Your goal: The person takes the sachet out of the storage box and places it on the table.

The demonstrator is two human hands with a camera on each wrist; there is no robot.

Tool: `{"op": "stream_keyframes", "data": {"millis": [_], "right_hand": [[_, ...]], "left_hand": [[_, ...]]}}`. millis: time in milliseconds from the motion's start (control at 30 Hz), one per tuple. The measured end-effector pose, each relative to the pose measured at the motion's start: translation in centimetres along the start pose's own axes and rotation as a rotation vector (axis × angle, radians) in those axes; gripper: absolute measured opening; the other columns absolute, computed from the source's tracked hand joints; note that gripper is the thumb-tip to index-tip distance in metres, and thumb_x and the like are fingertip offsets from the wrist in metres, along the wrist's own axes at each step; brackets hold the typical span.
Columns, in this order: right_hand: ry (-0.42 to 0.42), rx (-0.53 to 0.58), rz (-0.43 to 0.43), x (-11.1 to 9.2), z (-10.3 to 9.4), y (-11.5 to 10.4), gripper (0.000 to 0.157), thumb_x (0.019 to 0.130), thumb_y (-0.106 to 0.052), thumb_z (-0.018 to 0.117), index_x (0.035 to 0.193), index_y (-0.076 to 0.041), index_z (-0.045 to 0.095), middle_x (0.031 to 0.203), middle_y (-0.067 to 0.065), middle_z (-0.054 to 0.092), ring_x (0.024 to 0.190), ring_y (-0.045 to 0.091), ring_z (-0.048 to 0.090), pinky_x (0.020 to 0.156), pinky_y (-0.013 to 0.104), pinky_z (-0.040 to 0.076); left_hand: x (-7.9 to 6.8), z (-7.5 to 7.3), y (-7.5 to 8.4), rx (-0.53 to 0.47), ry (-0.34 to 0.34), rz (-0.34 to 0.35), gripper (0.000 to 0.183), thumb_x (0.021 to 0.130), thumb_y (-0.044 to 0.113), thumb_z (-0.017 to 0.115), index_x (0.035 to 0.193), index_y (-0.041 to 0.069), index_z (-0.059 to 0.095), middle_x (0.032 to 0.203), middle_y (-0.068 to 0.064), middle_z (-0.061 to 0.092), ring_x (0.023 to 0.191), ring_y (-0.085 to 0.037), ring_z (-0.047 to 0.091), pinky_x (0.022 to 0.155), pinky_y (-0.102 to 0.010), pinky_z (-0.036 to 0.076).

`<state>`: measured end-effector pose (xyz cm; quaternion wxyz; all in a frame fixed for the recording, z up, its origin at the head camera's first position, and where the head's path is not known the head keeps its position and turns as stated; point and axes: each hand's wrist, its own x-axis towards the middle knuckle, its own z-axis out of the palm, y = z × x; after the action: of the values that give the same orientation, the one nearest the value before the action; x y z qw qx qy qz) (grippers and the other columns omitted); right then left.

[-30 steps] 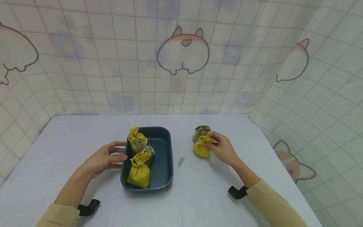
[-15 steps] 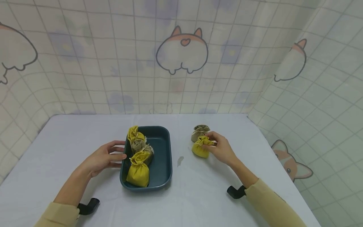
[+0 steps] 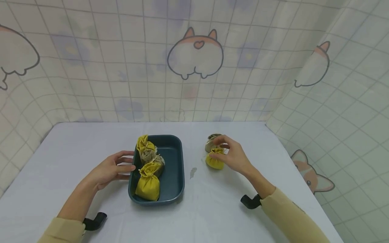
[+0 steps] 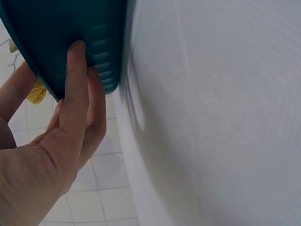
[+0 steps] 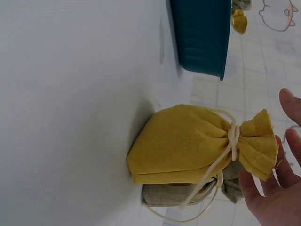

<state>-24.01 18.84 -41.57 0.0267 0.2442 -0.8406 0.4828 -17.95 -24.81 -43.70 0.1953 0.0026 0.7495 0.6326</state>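
Pouch of yellow cloth [image 3: 214,164], tied and upright on the white tabletop [image 3: 212,216], sits at nine o'clock from my right hand [image 3: 237,157]! Those fingers are loose beside its gathered top, thumb clear; whether a fingertip touches, I can't tell. Brown pouch [image 3: 209,145] just behind, at twelve from the yellow. And my left hand [image 3: 109,170]: fingers spread, unclenched, against the blue tray [image 3: 174,168] at its three o'clock, more pouches [image 3: 148,188] along the tray's nine-o'clock side.

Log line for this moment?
left hand: pinches blue tray | right hand: fingers apart at top of yellow bag | yellow bag: upright on table
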Motion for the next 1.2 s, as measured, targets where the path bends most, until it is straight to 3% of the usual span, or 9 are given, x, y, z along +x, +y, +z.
{"op": "stream_keyframes", "data": {"millis": [200, 400, 600, 833, 967, 1200], "right_hand": [[0.030, 0.057, -0.062, 0.7, 1.2, -1.3, 0.039, 0.088, -0.014, 0.084, 0.120, -0.004, 0.063, 0.122, 0.008, 0.065, 0.119, 0.030, 0.059, 0.109, 0.054, 0.045], [0.049, 0.065, -0.144, 1.5, 3.3, -3.1, 0.038, 0.087, -0.012, 0.084, 0.118, -0.003, 0.065, 0.116, 0.006, 0.067, 0.113, 0.030, 0.063, 0.102, 0.052, 0.052], [-0.127, 0.158, -0.164, 1.8, 6.0, -4.5, 0.038, 0.090, -0.009, 0.081, 0.123, -0.001, 0.064, 0.118, 0.010, 0.066, 0.112, 0.032, 0.063, 0.095, 0.039, 0.058], [-0.368, 0.158, -0.177, 2.1, 9.4, -5.0, 0.043, 0.095, -0.010, 0.075, 0.134, 0.002, 0.059, 0.132, 0.018, 0.062, 0.123, 0.033, 0.060, 0.097, 0.030, 0.055], [-0.429, 0.150, -0.190, 2.3, 10.9, -5.4, 0.047, 0.095, -0.009, 0.075, 0.136, 0.004, 0.056, 0.134, 0.018, 0.060, 0.122, 0.037, 0.059, 0.096, 0.029, 0.056], [-0.500, 0.121, -0.180, 2.5, 12.3, -6.3, 0.052, 0.095, -0.008, 0.075, 0.141, 0.002, 0.053, 0.138, 0.014, 0.059, 0.123, 0.032, 0.059, 0.095, 0.039, 0.058]], "left_hand": [[-0.1, -0.2, 0.0, -0.003, -0.011, 0.002, 0.076, 0.098, 0.011, 0.071, 0.158, -0.002, 0.025, 0.147, -0.031, 0.040, 0.117, -0.034, 0.060, 0.094, -0.049, 0.058], [0.2, -0.5, 0.2, -0.015, -0.012, 0.011, 0.076, 0.099, 0.012, 0.070, 0.158, -0.001, 0.024, 0.146, -0.031, 0.040, 0.116, -0.035, 0.061, 0.093, -0.048, 0.058], [0.3, -0.5, 0.3, -0.017, -0.015, 0.008, 0.076, 0.099, 0.010, 0.069, 0.158, -0.001, 0.024, 0.146, -0.031, 0.040, 0.116, -0.035, 0.061, 0.093, -0.048, 0.058], [0.5, -0.5, 0.0, -0.012, -0.016, 0.008, 0.076, 0.099, 0.011, 0.070, 0.158, -0.001, 0.024, 0.147, -0.032, 0.039, 0.116, -0.035, 0.061, 0.093, -0.048, 0.058], [0.5, -0.4, -0.1, -0.016, -0.018, 0.005, 0.077, 0.099, 0.012, 0.070, 0.159, -0.001, 0.024, 0.147, -0.031, 0.039, 0.117, -0.035, 0.061, 0.093, -0.048, 0.058], [0.3, -0.1, -0.2, -0.019, -0.018, 0.005, 0.076, 0.098, 0.011, 0.071, 0.158, -0.002, 0.025, 0.147, -0.031, 0.039, 0.117, -0.033, 0.060, 0.093, -0.048, 0.058]]}}
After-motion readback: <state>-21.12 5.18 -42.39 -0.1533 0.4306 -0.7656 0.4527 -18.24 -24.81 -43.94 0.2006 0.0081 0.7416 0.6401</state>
